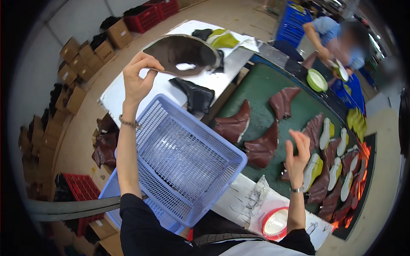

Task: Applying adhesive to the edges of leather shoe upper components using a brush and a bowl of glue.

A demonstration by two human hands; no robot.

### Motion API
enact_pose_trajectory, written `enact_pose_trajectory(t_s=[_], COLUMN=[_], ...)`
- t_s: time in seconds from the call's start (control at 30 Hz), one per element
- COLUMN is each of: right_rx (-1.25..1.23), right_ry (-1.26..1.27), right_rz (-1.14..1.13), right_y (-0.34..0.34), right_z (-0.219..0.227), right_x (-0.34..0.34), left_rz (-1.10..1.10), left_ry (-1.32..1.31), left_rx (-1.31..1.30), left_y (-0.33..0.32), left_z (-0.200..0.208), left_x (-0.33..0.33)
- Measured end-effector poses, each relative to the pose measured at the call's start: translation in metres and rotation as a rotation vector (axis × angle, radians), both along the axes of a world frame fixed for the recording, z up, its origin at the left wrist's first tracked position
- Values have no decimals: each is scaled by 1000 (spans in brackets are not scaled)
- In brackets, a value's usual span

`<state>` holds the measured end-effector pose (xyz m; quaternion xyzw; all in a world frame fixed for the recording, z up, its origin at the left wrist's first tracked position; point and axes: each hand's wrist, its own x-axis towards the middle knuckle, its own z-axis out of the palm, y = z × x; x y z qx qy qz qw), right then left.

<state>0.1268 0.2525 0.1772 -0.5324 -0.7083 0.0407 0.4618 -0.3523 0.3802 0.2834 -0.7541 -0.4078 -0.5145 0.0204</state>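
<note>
My left hand [140, 81], raised over the white table, pinches the near edge of a dark brown, curved, flexible piece [181, 48]; a pale gap shows through it, and its kind I cannot make out. Fingers apart and holding nothing, my right hand [299, 155] hovers above the green conveyor belt [252, 89]. Close to it are maroon ankle boots [262, 147], another maroon boot [234, 123] and a third boot [284, 102] farther off. A black boot [195, 96] lies on the white table [124, 94], below the dark piece.
An empty blue plastic basket [159, 104] stands in front of me. At the near right are a red-rimmed tub of white paste [275, 222] and several yellow-green soles [314, 168] among boot uppers. Across the belt, a co-worker [329, 32] holds a sole beside a green bowl [317, 80].
</note>
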Motion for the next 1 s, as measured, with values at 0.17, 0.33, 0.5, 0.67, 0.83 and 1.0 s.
enact_pose_trajectory(t_s=[0.17,0.33,0.5,0.67,0.83,1.0], right_rx=[37,-470,-448,-485,-136,-100], right_ry=[205,527,525,763,346,368], right_rz=[83,516,465,531,398,417], right_y=[5,-26,-79,-134,-208,-284], right_z=[61,63,36,10,-22,-62], right_x=[-1,20,44,56,56,156], left_rz=[-424,-638,-687,-751,-455,-311], left_ry=[-63,-122,-403,-625,-293,-761], left_rx=[-230,-361,-484,-698,-454,-719], left_y=[-53,-103,-164,-246,-313,-390], left_z=[34,29,5,-30,-95,-125], left_x=[107,188,233,275,326,316])
